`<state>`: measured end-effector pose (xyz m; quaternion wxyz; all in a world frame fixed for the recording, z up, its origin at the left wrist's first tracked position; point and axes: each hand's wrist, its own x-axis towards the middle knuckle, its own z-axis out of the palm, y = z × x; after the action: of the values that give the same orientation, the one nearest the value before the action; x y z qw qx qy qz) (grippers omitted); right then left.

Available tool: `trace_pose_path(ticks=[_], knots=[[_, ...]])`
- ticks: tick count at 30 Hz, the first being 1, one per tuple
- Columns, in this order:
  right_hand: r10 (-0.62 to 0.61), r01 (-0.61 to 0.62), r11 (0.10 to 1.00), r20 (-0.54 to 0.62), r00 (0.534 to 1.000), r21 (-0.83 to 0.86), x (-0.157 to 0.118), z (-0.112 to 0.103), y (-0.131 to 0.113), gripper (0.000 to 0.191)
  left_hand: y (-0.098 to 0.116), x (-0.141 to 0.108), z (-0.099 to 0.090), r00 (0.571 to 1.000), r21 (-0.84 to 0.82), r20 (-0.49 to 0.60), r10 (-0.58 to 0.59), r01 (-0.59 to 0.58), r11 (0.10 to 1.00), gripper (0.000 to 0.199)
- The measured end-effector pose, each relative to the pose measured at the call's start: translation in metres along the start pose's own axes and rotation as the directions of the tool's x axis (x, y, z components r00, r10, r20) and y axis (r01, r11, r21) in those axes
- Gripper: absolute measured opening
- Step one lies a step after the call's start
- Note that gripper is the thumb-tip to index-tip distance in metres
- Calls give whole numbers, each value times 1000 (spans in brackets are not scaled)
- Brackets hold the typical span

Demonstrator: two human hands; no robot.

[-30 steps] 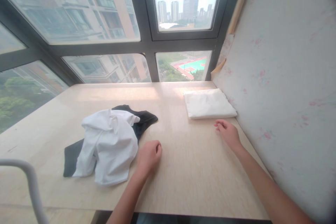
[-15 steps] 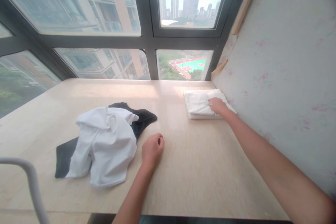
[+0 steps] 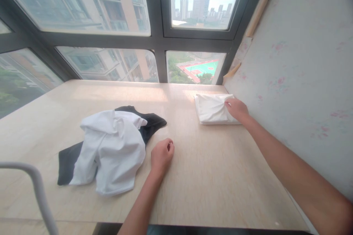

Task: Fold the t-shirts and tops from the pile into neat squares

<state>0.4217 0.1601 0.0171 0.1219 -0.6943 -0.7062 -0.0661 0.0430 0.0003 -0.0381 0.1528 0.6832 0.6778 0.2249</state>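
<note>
A folded white cloth (image 3: 211,110), stacked in layers, lies at the right by the wall. My right hand (image 3: 237,108) pinches its top layer, and creases run from the fingertips across the fabric. My left hand (image 3: 162,154) rests on the tabletop with its fingers curled in; whether anything is inside them is hidden. Left of it lies a crumpled white garment (image 3: 118,154), spread loosely over a black garment (image 3: 153,123) whose dark parts stick out at the upper right and lower left.
The pale wood-look tabletop (image 3: 193,176) reaches back to grey-framed windows (image 3: 162,44). A papered wall (image 3: 303,80) borders the right side. At the lower left a curved grey tube (image 3: 35,183) stands close to the camera.
My right hand has shifted slightly right on the folded white cloth and now pulls its top layer into creases. The left hand stays in place; the view has moved a little.
</note>
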Motion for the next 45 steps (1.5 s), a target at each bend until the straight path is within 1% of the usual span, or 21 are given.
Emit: trace_pose_path(ticks=[5, 7, 9, 12, 15, 17, 19, 22, 25, 27, 28, 29, 31, 32, 33, 35, 38, 39, 41, 43, 45], knots=[[-13, 20, 997, -89, 996, 77, -8, -19, 0, 30, 0, -1, 0, 1000, -12, -1, -10, 10, 1000, 20], [-5, 27, 986, -131, 991, 165, -13, -31, -7, 28, -1, -1, 1, 1000, -16, -6, -7, 6, 1000, 20], [42, 8, 956, -163, 986, 294, -25, -47, -20, 24, -1, -1, 1, 1000, -19, -13, 1, -1, 1000, 20], [117, -26, 849, -140, 983, 528, -61, -75, -48, 18, -2, -1, 1, 1000, -19, -23, 12, -12, 1000, 20], [7, 64, 700, -96, 995, 711, -109, -90, -81, 21, -3, -1, 2, 999, -18, -30, 25, -25, 1000, 20], [-97, 108, 612, -61, 993, 783, -140, -86, -102, 21, -3, -1, 3, 999, -16, -34, 32, -32, 999, 21], [-210, 109, 573, 17, 977, 813, -164, -70, -121, 17, -3, -1, 3, 999, -12, -35, 35, -36, 999, 20], [-325, 15, 566, 206, 923, 824, -187, -40, -143, 9, -3, -1, 3, 999, -6, -38, 37, -38, 999, 19], [-402, -83, 514, 325, 856, 854, -197, -27, -153, 3, -3, -2, 2, 998, -6, -42, 40, -40, 999, 19], [-438, -133, 440, 341, 832, 888, -196, -29, -148, 5, -3, -2, 2, 998, -10, -43, 37, -38, 999, 20], [-423, -151, 411, 335, 842, 899, -193, -31, -141, 8, -3, -2, 2, 999, -14, -42, 34, -35, 999, 20], [-371, -163, 400, 322, 871, 902, -189, -31, -131, 12, -3, -2, 2, 999, -20, -41, 28, -29, 999, 19], [-161, -171, 443, 266, 950, 880, -179, -27, -102, 18, -4, -2, 1, 999, -32, -44, 6, -8, 999, 20], [-27, -180, 487, 220, 975, 855, -175, -21, -85, 21, -4, -1, 1, 999, -39, -47, -7, 5, 999, 20], [107, -198, 534, 167, 980, 822, -172, -13, -67, 23, -3, -2, -1, 998, -47, -51, -20, 17, 999, 22], [328, -257, 592, 63, 942, 764, -172, 7, -33, 26, 0, -4, -5, 997, -66, -64, -41, 37, 997, 30], [515, -336, 556, 3, 857, 760, -180, 36, 2, 29, 14, -15, -12, 999, -110, -41, -32, 27, 994, 41], [549, -352, 533, 2, 836, 769, -183, 43, 8, 29, 22, -22, -13, 1000, -121, -4, -17, 17, 992, 43], [582, -362, 501, 4, 813, 786, -186, 51, 12, 30, 39, -36, -11, 997, -90, 81, 17, -10, 996, 41], [579, -351, 493, 1, 815, 796, -185, 52, 10, 30, 55, -48, -3, 989, 5, 145, 40, -42, 999, 36], [554, -333, 501, 0, 833, 799, -183, 49, 7, 30, 64, -52, 9, 985, 65, 171, 28, -40, 997, 29]])
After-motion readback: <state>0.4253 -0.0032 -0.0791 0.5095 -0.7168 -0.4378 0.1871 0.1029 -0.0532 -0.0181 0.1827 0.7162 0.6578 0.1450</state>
